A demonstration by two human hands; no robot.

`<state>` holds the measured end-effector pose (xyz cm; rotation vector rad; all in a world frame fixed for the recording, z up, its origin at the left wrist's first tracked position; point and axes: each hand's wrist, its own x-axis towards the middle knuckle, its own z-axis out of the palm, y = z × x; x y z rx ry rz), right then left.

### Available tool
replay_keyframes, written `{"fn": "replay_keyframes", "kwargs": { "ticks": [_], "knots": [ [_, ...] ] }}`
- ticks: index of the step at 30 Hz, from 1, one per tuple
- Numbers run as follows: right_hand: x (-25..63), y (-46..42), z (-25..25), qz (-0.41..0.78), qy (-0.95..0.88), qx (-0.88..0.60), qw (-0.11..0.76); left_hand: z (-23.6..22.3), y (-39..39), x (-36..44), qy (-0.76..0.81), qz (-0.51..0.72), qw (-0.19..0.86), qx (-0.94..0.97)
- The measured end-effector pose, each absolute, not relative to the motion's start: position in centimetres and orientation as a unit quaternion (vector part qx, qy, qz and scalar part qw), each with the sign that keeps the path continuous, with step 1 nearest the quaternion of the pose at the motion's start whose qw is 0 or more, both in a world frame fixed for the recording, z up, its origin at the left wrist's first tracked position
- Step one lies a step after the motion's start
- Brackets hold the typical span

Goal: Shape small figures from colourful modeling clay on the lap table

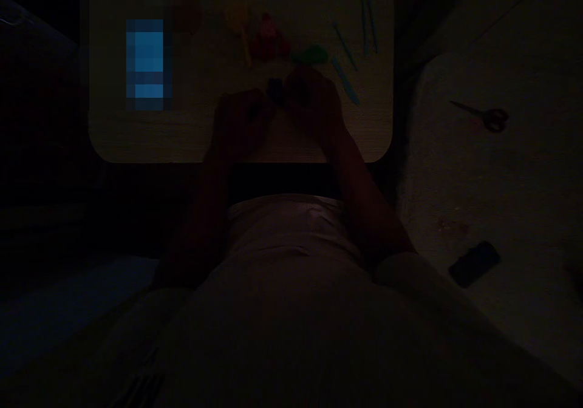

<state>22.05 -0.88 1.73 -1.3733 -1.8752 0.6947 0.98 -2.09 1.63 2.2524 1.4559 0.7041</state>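
Head view: one dark piece (276, 92) sits between your left hand (243, 119) and right hand (314, 101), over the surface (150, 138); you cannot tell either grip's state. Probably light and soft; pinch its edges gently. Nearby: one yellow object (237, 18), one red object (268, 45), one green object (314, 54), four blue sticks (345, 81).

sticks (345, 81) lie on the table (159, 138) right of the hands (315, 104), scissors (494, 120) beyond its edge
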Motion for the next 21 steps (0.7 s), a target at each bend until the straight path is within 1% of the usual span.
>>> {"fn": "replay_keyframes", "kwargs": {
  "ticks": [7, 15, 21],
  "knots": [
    [21.98, -0.87, 1.71, 0.281, -0.714, -0.539, 0.348, 1.83, -2.20, 0.96, 0.519, 0.253, 0.189, 0.795],
    [22.03, -1.41, 2.07, 0.243, -0.733, -0.549, 0.320, 1.73, -2.17, 1.06, 0.521, 0.254, 0.208, 0.788],
    [22.12, -1.02, 1.44, 0.255, -0.733, -0.526, 0.348, 1.74, -2.25, 1.15, 0.523, 0.253, 0.200, 0.789]
  ]
}}
